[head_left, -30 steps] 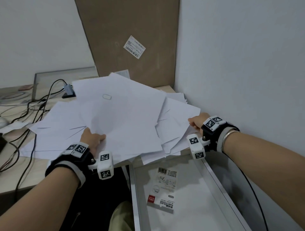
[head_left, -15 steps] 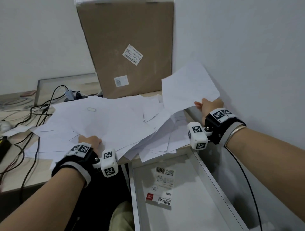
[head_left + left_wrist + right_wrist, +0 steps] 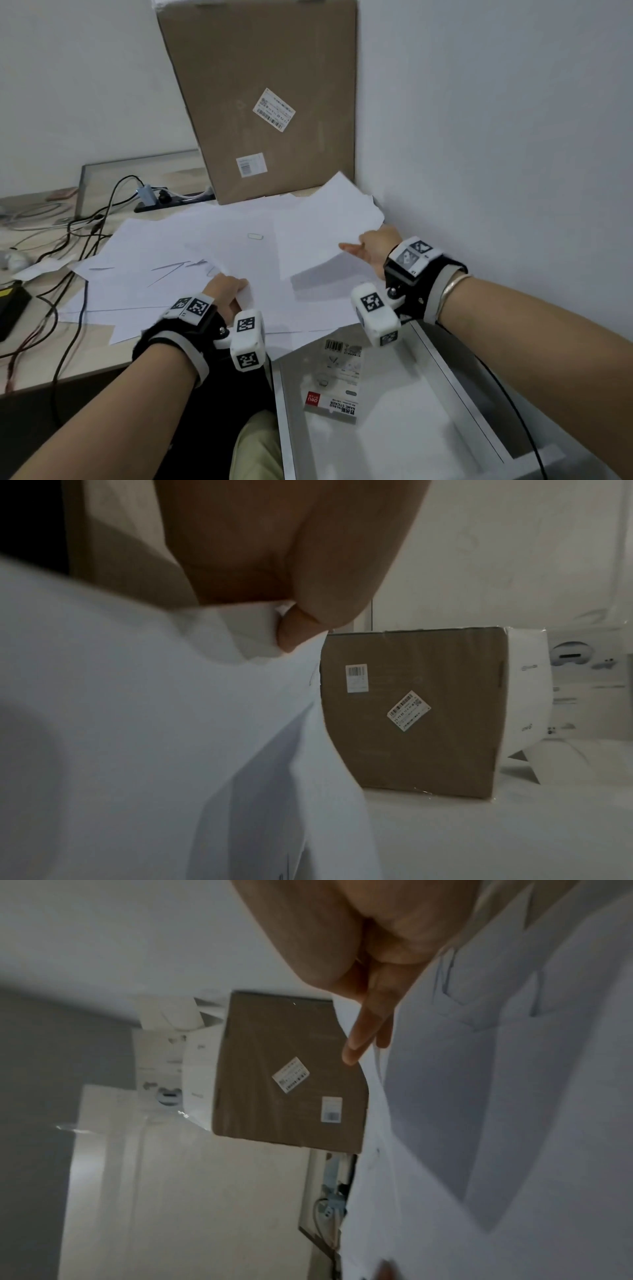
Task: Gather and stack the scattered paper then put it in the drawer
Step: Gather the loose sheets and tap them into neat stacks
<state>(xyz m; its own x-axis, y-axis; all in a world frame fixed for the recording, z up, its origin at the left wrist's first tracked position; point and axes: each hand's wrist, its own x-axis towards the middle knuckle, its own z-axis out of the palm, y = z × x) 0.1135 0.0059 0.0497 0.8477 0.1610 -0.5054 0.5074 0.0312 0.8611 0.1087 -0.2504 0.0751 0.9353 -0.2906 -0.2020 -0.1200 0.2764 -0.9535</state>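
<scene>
Several white paper sheets (image 3: 191,253) lie spread in a loose pile over the desk. My left hand (image 3: 226,291) grips the pile's near edge; the left wrist view shows thumb and fingers (image 3: 287,626) pinching folded paper (image 3: 137,723). My right hand (image 3: 370,245) holds one sheet (image 3: 325,222) by its right edge, slightly raised over the pile's right side, thumb on top. In the right wrist view its fingers (image 3: 363,1031) lie along that sheet (image 3: 496,1096). The grey drawer (image 3: 411,428) stands open below the desk edge, under my right wrist.
A tall cardboard box (image 3: 267,102) leans in the corner behind the paper. The wall (image 3: 496,137) runs close on the right. Black cables (image 3: 68,246) and a power strip (image 3: 150,195) lie at the left. A name-sticker pack (image 3: 334,387) lies in the drawer.
My right hand lifted one sheet from the right of the pile, then brought it down and left over the pile. My left hand slid right along the near edge, keeping its grip.
</scene>
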